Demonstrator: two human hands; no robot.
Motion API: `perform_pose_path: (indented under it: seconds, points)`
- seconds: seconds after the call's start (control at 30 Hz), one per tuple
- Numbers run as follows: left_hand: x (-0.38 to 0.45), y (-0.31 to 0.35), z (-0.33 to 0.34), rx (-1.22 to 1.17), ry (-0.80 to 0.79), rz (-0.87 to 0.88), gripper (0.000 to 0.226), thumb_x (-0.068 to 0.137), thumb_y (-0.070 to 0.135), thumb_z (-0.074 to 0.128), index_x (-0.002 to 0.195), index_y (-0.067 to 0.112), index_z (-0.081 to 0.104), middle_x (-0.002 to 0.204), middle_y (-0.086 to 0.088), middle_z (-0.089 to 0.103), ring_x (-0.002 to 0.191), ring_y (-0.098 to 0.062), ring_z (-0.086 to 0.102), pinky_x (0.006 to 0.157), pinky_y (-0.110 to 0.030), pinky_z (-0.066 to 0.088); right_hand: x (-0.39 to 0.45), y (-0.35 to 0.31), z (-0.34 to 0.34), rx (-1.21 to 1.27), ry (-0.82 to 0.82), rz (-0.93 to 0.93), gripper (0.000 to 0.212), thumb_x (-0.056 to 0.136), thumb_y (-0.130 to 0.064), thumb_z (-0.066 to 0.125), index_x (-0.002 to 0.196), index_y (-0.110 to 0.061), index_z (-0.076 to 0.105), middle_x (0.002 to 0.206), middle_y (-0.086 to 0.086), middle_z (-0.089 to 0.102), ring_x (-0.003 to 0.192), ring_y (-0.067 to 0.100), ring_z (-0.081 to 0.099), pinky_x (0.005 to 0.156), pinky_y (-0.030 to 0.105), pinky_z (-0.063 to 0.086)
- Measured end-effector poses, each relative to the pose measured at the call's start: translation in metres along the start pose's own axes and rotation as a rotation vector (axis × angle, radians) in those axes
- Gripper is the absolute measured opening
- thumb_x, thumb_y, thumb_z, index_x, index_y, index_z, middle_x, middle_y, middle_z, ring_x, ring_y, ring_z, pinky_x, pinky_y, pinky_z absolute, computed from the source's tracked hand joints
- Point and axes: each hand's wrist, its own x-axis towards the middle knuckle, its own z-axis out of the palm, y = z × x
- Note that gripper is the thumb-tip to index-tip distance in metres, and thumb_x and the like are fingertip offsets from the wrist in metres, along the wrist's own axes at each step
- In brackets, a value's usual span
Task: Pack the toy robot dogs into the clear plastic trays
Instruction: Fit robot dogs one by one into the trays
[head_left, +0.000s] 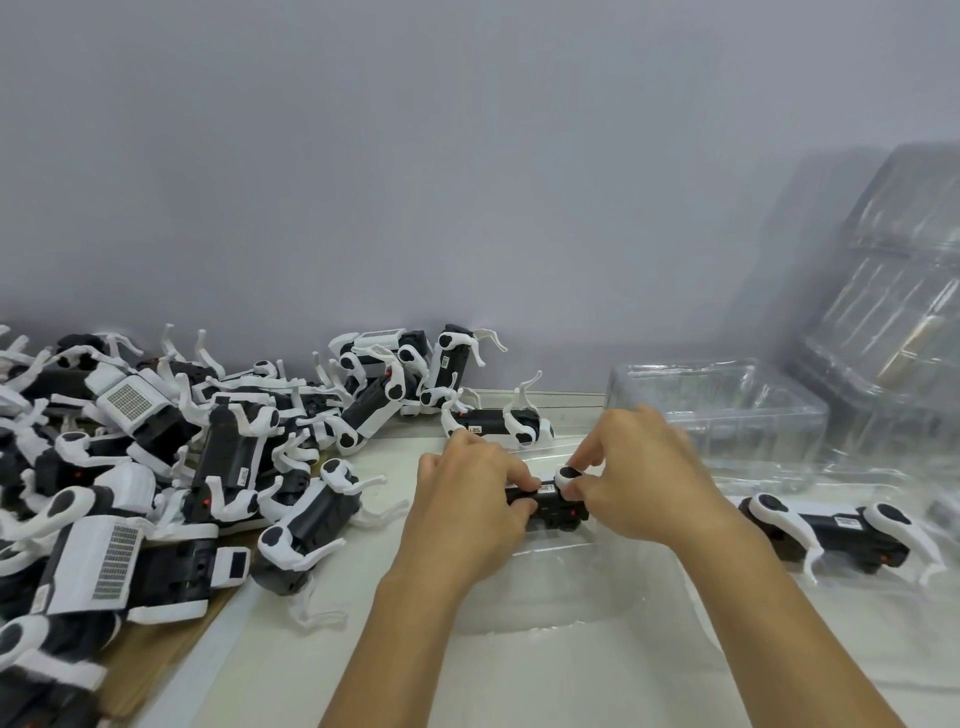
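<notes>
Both hands curled round one black-and-white toy robot dog (549, 503) at centre: left hand (470, 512) gripping its near end, right hand (644, 480) pinching a white leg joint at its far end. Held just above a clear plastic tray (550, 597) lying at 6 o'clock of it. Heaped toy dogs (171, 467) at 9 o'clock. Another dog (836, 530) lying at 3 o'clock. Stacked clear trays (727, 415) at 2 o'clock

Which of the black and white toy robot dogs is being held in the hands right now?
The black and white toy dog at centre, gripped by both hands; all others lie untouched.
</notes>
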Motion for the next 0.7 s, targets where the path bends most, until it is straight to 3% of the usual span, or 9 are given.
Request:
perform_pose_path:
  seconds: [0.27,0.57,0.7]
  points:
    - [-0.001,0.003,-0.009,-0.106,-0.048,-0.120,0.017,0.089,0.033,0.068,0.102,0.043,0.073,0.114,0.008,0.051,0.115,-0.017,0.049,0.102,-0.030,0.040,0.003,0.003,-0.009,0.097,-0.145,0.037,0.022,0.079,-0.050,0.076,0.091,-0.032,0.077,0.096,-0.015,0.067,0.102,0.012,0.058,0.095,0.036,0.046]
    - [-0.002,0.002,-0.008,-0.098,-0.053,-0.142,0.015,0.088,0.033,0.069,0.099,0.043,0.072,0.115,0.010,0.047,0.112,-0.019,0.051,0.097,-0.027,0.038,0.003,0.008,-0.005,0.146,-0.166,0.071,0.018,0.078,-0.050,0.078,0.085,-0.034,0.074,0.101,-0.012,0.065,0.096,0.009,0.057,0.079,0.029,0.046]
    - [0.000,-0.001,-0.013,-0.192,-0.059,-0.124,0.026,0.087,0.031,0.071,0.111,0.042,0.066,0.111,0.016,0.058,0.107,-0.004,0.050,0.094,-0.024,0.040,0.004,0.008,-0.007,0.156,-0.167,0.046,0.015,0.079,-0.050,0.076,0.086,-0.037,0.071,0.095,-0.016,0.058,0.085,0.001,0.054,0.066,0.022,0.040]
